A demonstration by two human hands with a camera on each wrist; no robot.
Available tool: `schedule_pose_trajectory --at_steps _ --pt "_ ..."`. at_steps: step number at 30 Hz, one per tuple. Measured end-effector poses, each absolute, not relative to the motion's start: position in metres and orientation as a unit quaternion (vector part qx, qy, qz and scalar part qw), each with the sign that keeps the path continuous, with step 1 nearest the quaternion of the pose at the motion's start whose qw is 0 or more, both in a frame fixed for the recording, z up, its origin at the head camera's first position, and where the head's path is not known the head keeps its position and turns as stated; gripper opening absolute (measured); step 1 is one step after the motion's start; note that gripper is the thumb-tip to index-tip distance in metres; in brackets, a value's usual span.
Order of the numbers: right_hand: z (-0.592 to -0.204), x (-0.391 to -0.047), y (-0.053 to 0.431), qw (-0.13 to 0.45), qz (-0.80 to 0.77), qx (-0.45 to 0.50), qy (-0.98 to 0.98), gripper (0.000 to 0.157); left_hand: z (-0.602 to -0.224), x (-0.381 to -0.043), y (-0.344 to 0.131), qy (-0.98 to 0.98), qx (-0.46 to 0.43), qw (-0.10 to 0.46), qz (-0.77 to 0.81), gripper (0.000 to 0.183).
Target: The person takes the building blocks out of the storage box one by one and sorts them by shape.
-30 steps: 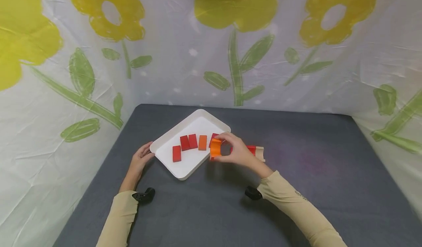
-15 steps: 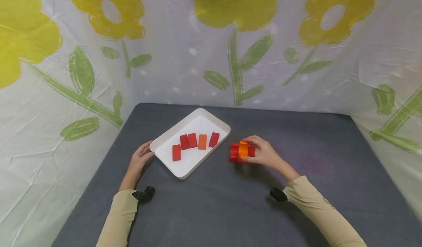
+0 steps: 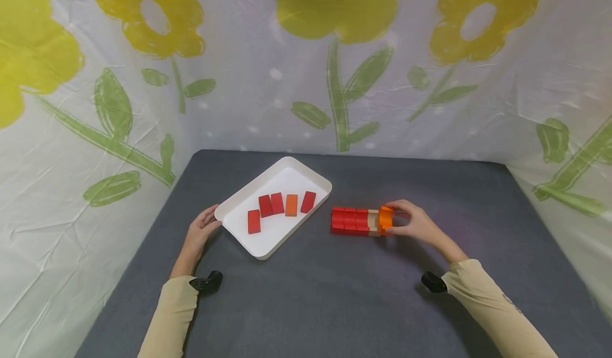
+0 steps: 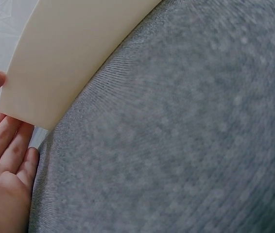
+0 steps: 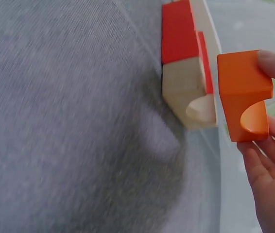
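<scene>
My left hand (image 3: 198, 236) holds the near-left corner of a white tray (image 3: 289, 178), thumb at the rim and fingers against the outside. In the right wrist view, an orange grooved block (image 5: 243, 75) is pinched between the thumb and fingers of my right hand (image 5: 273, 179). From the head view, this hand is at the right end of a row on the table. Three red grooved blocks (image 3: 350, 219) make up the row's left part, followed by a bare wood-coloured block (image 3: 373, 221). The orange block overlaps the wood-coloured one's right edge there.
Several flat-looking red blocks (image 3: 254, 221) and one orange block (image 3: 291, 205) lie inside the tray. Dark grey cloth (image 3: 306, 299) covers the table. Behind it hangs a white curtain (image 3: 239, 82) printed with yellow flowers.
My right hand has carried the orange block rightward, from beside the tray, over the red blocks, to the row's right end. The left hand stays at the tray corner.
</scene>
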State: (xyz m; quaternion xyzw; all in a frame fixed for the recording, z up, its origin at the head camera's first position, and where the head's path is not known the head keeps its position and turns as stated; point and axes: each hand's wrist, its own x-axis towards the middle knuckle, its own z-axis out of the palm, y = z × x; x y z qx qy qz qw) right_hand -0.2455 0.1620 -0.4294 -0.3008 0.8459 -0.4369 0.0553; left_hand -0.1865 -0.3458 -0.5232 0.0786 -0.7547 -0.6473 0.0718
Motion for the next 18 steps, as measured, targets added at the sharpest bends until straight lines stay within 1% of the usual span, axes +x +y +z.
schedule_pose_trajectory --at_steps 7,14,18 --pt "-0.437 -0.249 0.168 0.072 -0.434 -0.284 0.852 0.053 -0.523 -0.186 -0.345 -0.756 0.083 0.070 -0.646 0.052" --pt "-0.466 -0.267 0.182 0.079 -0.438 -0.270 0.854 0.059 -0.522 -0.188 -0.343 -0.754 0.079 0.073 -0.648 0.051" --pt "-0.473 -0.271 0.184 0.084 -0.439 -0.275 0.851 0.061 -0.521 -0.187 -0.343 -0.757 0.085 0.072 -0.644 0.051"
